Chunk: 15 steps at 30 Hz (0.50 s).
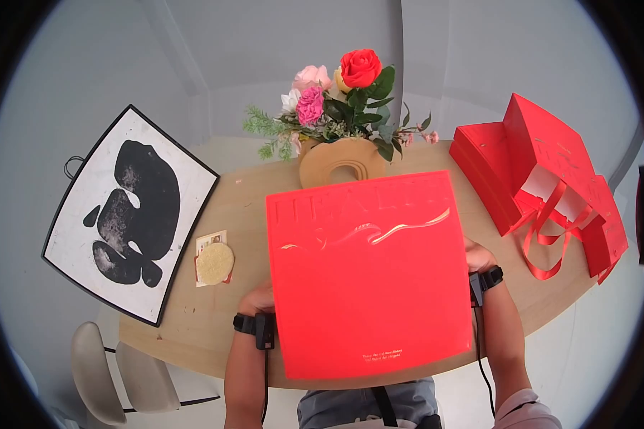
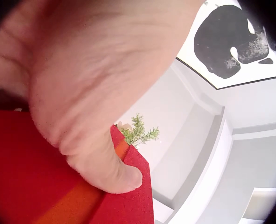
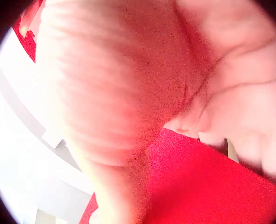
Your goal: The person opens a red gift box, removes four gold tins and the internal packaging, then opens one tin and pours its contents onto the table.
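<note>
Pale worktop (image 1: pixel 249 227) shows around the red box (image 1: pixel 371 286), which lies toward 3 o'clock from the left hand (image 1: pixel 260 296) and 9 o'clock from the right hand (image 1: pixel 479 256), both adjacent, gripping its sides.

Perhaps office or home: flowers (image 1: pixel 310 106), framed artwork (image 1: pixel 147 207).

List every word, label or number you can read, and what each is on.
"HEAL...", embossed on the red box; its ending is unclear.
Small gold lines low on that box: too small to read.
Marks on the red packaging at right: too small.
White print on the grey shorts: unreadable.
</note>
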{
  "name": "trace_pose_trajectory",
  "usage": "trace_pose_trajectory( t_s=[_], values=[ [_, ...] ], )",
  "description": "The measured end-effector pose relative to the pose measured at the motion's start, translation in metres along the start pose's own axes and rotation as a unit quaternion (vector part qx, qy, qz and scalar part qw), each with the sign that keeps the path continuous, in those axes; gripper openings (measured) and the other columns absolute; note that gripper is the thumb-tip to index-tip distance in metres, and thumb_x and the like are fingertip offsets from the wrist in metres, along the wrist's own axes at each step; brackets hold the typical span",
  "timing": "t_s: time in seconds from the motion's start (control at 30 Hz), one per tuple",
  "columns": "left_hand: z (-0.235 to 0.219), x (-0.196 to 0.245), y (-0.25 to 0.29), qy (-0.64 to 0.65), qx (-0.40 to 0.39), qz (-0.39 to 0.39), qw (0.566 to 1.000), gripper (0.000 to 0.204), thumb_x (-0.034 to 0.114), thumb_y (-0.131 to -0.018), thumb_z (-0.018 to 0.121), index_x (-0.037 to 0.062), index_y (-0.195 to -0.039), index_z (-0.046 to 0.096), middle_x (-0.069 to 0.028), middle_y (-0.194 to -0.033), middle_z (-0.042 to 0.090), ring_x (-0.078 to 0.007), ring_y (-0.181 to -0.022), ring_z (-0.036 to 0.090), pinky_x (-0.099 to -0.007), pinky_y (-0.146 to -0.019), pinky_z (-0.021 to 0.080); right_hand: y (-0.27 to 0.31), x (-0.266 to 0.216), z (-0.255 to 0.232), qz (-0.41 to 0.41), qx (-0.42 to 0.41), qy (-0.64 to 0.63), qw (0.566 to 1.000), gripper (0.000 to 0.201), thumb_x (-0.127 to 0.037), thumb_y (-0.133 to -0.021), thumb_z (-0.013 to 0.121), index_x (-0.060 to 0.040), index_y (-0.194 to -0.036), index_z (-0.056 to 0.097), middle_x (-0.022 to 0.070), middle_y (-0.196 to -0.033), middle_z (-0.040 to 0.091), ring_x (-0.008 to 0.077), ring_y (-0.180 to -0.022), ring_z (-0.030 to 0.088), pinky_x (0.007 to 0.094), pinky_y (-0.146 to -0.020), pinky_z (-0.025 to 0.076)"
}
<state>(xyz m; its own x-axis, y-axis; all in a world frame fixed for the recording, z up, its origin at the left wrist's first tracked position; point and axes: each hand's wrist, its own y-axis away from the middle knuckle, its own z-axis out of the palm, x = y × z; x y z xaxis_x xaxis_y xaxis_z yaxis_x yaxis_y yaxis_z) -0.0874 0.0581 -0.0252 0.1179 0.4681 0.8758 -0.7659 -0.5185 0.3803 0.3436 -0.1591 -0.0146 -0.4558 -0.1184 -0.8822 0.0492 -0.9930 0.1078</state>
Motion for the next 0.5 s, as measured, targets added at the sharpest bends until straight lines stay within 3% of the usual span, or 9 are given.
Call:
trace_pose_trajectory(
  t_s=[0.07,0.17,0.23,0.33,0.5],
  values=[
    [-0.003,-0.002,0.000,-0.026,-0.030,0.043,0.998,0.054,0.014,-0.090,0.077,0.0003,-0.138,0.055,-0.0095,-0.128,0.065,-0.0187,-0.112,0.065,-0.0347,-0.094,0.055,-0.003,-0.002,0.001,-0.004,0.000,0.015,1.000,0.080,-0.004,-0.083,0.076,0.0013,-0.152,0.036,0.0144,-0.143,0.055,0.0216,-0.124,0.060,0.0359,-0.097,0.053],
    [0.000,0.000,-0.002,-0.046,-0.018,0.034,0.998,0.054,0.021,-0.094,0.074,0.0004,-0.139,0.054,-0.0095,-0.129,0.064,-0.0184,-0.114,0.064,-0.0346,-0.094,0.055,-0.009,0.002,-0.010,-0.002,-0.057,-0.033,0.998,0.068,-0.008,-0.088,0.074,0.0016,-0.147,0.043,0.0131,-0.136,0.061,0.0217,-0.119,0.064,0.0354,-0.096,0.055],
    [-0.004,-0.005,-0.008,-0.038,-0.020,0.025,0.999,0.056,0.027,-0.097,0.070,0.0006,-0.142,0.051,-0.0100,-0.132,0.062,-0.0182,-0.116,0.062,-0.0344,-0.094,0.055,-0.008,0.004,-0.014,0.023,0.011,-0.042,0.999,0.055,-0.011,-0.096,0.067,0.0040,-0.143,0.045,0.0128,-0.129,0.065,0.0196,-0.109,0.069,0.0318,-0.089,0.060],
    [0.012,0.004,-0.007,-0.034,0.005,0.001,0.999,0.060,0.036,-0.102,0.062,0.0010,-0.147,0.044,-0.0110,-0.138,0.058,-0.0177,-0.119,0.060,-0.0339,-0.094,0.055,-0.007,-0.011,0.002,0.057,0.042,-0.077,0.995,0.047,-0.012,-0.102,0.059,0.0076,-0.142,0.045,0.0156,-0.125,0.066,0.0182,-0.102,0.072,0.0286,-0.082,0.063],
    [0.037,0.025,-0.002,-0.036,0.042,-0.010,0.998,0.061,0.040,-0.107,0.051,0.0013,-0.152,0.036,-0.0115,-0.142,0.053,-0.0175,-0.120,0.060,-0.0335,-0.094,0.056,-0.009,-0.014,-0.002,0.079,0.078,-0.073,0.991,0.045,-0.010,-0.103,0.056,0.0115,-0.140,0.043,0.0196,-0.123,0.066,0.0201,-0.099,0.073,0.0292,-0.079,0.065]
  ],
)
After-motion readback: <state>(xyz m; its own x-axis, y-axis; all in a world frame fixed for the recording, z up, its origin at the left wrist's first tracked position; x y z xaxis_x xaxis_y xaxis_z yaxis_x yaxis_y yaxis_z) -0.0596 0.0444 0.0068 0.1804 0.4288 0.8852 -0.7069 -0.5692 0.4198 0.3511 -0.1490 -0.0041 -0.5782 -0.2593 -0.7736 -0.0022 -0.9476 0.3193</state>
